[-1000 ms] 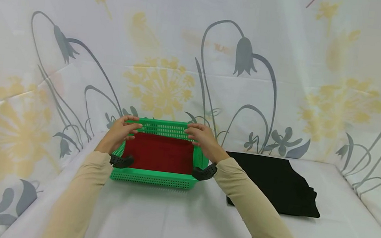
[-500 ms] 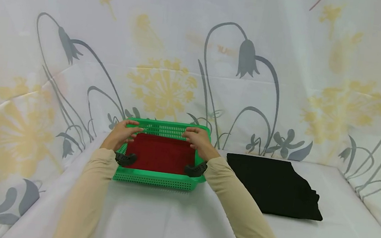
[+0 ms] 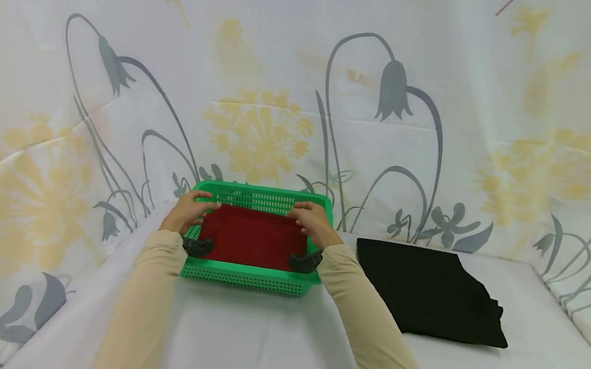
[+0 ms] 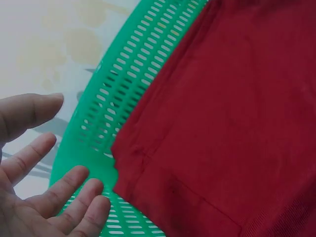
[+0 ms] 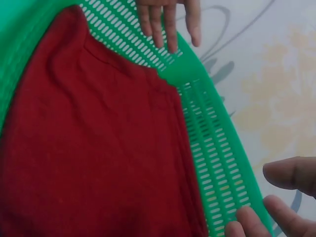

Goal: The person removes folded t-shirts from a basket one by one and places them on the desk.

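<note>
One white-covered table [image 3: 232, 343] lies before us; on it we see a black cloth [image 3: 428, 293] at right; left of that, a green basket [image 3: 246, 269]; inside it, a red cloth [image 3: 252, 238]; at the basket's ends, our left grip [image 3: 183, 214] and right grip [image 3: 316, 223], fingers relaxed and parted.

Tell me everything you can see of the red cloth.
The red cloth is dark, woven-looking fabric with seams, folded into a rough rectangle whose layers show along one edge. It lies mostly flat, lightly wrinkled, inside the green basket. The left hand and right hand are near its far corners, not gripping it.
</note>
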Motion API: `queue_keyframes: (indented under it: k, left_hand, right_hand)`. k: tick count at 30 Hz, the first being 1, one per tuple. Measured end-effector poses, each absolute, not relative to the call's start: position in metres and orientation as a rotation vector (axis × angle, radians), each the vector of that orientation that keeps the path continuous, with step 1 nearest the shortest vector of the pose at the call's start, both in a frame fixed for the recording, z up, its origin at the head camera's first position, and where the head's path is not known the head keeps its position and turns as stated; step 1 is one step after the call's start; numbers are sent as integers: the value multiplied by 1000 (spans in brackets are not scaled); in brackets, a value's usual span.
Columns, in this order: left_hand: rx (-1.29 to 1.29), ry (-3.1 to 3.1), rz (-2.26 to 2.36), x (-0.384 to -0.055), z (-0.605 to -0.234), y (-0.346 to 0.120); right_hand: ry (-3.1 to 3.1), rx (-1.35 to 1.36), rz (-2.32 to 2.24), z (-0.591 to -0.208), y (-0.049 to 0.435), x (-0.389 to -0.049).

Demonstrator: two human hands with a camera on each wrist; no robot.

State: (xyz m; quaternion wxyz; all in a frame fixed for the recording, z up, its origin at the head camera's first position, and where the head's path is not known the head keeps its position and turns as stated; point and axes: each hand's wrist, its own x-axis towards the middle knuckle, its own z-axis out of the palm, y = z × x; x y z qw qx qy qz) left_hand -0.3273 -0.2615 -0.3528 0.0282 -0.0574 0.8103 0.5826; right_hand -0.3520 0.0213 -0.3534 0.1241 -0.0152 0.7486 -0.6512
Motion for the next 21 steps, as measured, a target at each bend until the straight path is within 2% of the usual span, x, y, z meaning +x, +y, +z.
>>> queue_keyframes:
  k: [21]
  left_hand:
    - [-237,2399,1601,-338,-362,-264]
  right_hand:
    - [2256,-47,-1656,-370,17,-358]
